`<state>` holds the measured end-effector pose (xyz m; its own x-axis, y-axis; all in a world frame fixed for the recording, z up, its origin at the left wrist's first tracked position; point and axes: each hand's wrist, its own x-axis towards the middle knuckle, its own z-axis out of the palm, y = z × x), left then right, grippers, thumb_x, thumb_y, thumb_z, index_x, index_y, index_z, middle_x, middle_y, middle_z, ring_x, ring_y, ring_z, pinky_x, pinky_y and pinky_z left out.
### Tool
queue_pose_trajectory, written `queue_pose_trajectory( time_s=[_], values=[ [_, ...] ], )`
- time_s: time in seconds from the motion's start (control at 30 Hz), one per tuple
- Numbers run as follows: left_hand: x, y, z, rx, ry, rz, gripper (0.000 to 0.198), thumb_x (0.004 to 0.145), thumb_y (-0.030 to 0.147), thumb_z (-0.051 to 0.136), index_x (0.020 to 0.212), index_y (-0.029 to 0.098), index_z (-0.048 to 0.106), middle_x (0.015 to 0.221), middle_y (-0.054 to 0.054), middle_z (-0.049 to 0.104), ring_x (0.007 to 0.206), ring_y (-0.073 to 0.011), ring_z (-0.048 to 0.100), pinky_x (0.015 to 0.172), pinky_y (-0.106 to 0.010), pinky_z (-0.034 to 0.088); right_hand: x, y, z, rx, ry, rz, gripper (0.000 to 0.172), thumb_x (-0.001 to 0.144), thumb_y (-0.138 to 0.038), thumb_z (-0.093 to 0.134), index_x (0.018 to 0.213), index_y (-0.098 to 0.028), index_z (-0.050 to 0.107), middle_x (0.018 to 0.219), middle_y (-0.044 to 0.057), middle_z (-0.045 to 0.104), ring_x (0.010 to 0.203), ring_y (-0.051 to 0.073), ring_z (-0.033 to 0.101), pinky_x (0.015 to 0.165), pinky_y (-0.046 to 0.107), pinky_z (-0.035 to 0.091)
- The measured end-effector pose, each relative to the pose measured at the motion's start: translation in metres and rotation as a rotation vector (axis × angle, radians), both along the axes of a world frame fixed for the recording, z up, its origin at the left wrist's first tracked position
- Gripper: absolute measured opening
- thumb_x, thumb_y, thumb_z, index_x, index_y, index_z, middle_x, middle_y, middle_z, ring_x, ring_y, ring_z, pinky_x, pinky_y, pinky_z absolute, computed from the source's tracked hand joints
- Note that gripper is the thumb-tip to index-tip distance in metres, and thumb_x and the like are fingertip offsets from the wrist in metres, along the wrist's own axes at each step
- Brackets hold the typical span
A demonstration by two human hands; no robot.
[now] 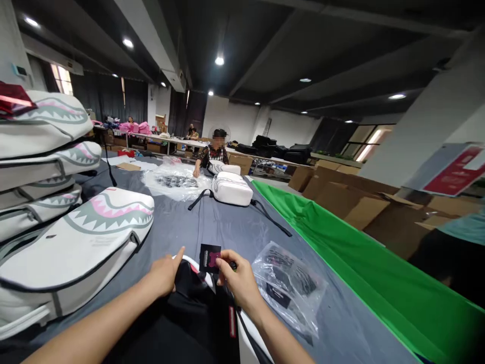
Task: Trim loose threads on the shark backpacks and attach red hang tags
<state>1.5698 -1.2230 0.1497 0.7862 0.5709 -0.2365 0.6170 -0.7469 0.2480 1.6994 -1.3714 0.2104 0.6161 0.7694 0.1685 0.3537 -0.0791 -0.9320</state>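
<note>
Tag (206,258), black with a pink print, is pinched between the thumb and fingers of my right hand (240,280), at the far edge of the black bag (189,323) in front of me. My left hand (164,274) is at that same edge, apart from the tag, forefinger stretched out; I cannot tell whether its other fingers grip the cloth. A red label (232,322) shows on the bag, left of my right forearm.

On the grey table (170,222), a clear pouch (295,283) with dark things inside lies to my right. To my left lies a white backpack (94,237) with a toothed mouth print, beside a stack (41,141) of similar ones. Farther ahead, another backpack (232,189) rests with its straps spread, near a co-worker (215,154). Green cloth (364,268) runs along the right side.
</note>
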Motion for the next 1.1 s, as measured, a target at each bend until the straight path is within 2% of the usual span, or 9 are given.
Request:
queue_pose_trajectory(
  time_s=[0.13, 0.23, 0.37, 0.5, 0.6, 0.7, 0.87, 0.97, 1.1],
  values=[
    [-0.003, 0.002, -0.003, -0.007, -0.035, -0.019, 0.11, 0.068, 0.016, 0.076, 0.157, 0.023, 0.011, 0.13, -0.022, 0.057, 0.108, -0.0347, 0.065, 0.088, -0.041, 0.053, -0.007, -0.006, 0.005, 0.035, -0.113, -0.112, 0.022, 0.08, -0.039, 0.061, 0.078, -0.017, 0.061, 0.058, -0.003, 0.058, 0.046, 0.012, 0.054, 0.048, 0.023, 0.043],
    [-0.006, 0.003, -0.003, -0.031, -0.034, -0.018, 0.108, 0.069, 0.016, 0.076, 0.156, 0.024, 0.013, 0.129, -0.02, 0.058, 0.109, -0.0351, 0.065, 0.087, -0.041, 0.053, -0.012, -0.01, 0.006, 0.083, -0.39, -0.133, 0.016, 0.086, -0.031, 0.057, 0.08, -0.018, 0.064, 0.06, -0.002, 0.061, 0.05, 0.012, 0.058, 0.052, 0.023, 0.045],
    [-0.01, 0.004, -0.001, -0.052, -0.06, -0.021, 0.102, 0.073, 0.017, 0.072, 0.156, 0.023, 0.013, 0.13, -0.02, 0.057, 0.113, -0.0344, 0.063, 0.09, -0.041, 0.051, -0.016, -0.014, 0.0, 0.218, -0.779, -0.071, 0.011, 0.091, -0.017, 0.054, 0.089, -0.02, 0.065, 0.078, 0.001, 0.068, 0.066, 0.012, 0.065, 0.062, 0.023, 0.051],
    [-0.013, 0.007, -0.001, -0.095, -0.103, -0.058, 0.103, 0.073, 0.02, 0.072, 0.157, 0.024, 0.012, 0.129, -0.019, 0.057, 0.117, -0.0343, 0.059, 0.091, -0.04, 0.05, -0.015, -0.014, -0.004, 0.371, -1.019, -0.007, 0.025, 0.089, -0.004, 0.055, 0.106, -0.021, 0.062, 0.093, 0.005, 0.07, 0.085, 0.014, 0.068, 0.075, 0.025, 0.055],
    [-0.016, 0.01, -0.001, -0.116, -0.113, -0.053, 0.098, 0.076, 0.02, 0.068, 0.156, 0.025, 0.013, 0.129, -0.018, 0.057, 0.117, -0.034, 0.059, 0.091, -0.041, 0.049, -0.013, -0.014, -0.006, 0.39, -1.12, 0.013, 0.027, 0.089, -0.002, 0.054, 0.108, -0.02, 0.061, 0.095, 0.007, 0.07, 0.088, 0.015, 0.068, 0.077, 0.026, 0.056],
    [-0.024, 0.012, -0.005, -0.207, -0.187, -0.031, 0.093, 0.08, 0.028, 0.065, 0.157, 0.026, 0.011, 0.137, -0.017, 0.053, 0.127, -0.0333, 0.052, 0.1, -0.043, 0.045, -0.012, -0.014, -0.008, 0.219, -1.021, 0.015, 0.013, 0.092, -0.012, 0.054, 0.096, -0.019, 0.063, 0.082, 0.003, 0.07, 0.073, 0.014, 0.067, 0.068, 0.024, 0.053],
    [-0.054, 0.008, -0.023, -0.397, -0.429, 0.084, 0.089, 0.086, 0.054, 0.054, 0.157, 0.024, 0.008, 0.16, -0.01, 0.029, 0.145, -0.0294, 0.031, 0.116, -0.045, 0.031, -0.016, -0.005, -0.013, -0.387, -0.589, 0.102, 0.015, 0.091, -0.027, 0.056, 0.086, -0.021, 0.069, 0.074, 0.001, 0.071, 0.064, 0.015, 0.064, 0.06, 0.024, 0.043],
    [-0.066, -0.002, -0.029, -0.322, -0.457, 0.166, 0.084, 0.087, 0.059, 0.048, 0.156, 0.022, 0.017, 0.157, -0.01, 0.034, 0.142, -0.0314, 0.037, 0.113, -0.048, 0.035, -0.024, 0.005, -0.018, -0.573, -0.574, 0.226, 0.019, 0.089, -0.021, 0.053, 0.085, -0.022, 0.071, 0.069, 0.0, 0.069, 0.063, 0.015, 0.062, 0.058, 0.023, 0.037],
    [-0.072, -0.008, -0.029, -0.3, -0.484, 0.104, 0.084, 0.083, 0.052, 0.058, 0.153, 0.021, 0.024, 0.155, -0.01, 0.038, 0.14, -0.0295, 0.04, 0.113, -0.044, 0.036, -0.04, 0.017, -0.026, -0.719, -0.679, 0.415, 0.022, 0.085, -0.013, 0.055, 0.086, -0.024, 0.074, 0.071, 0.001, 0.071, 0.064, 0.014, 0.062, 0.057, 0.023, 0.032]
  ],
)
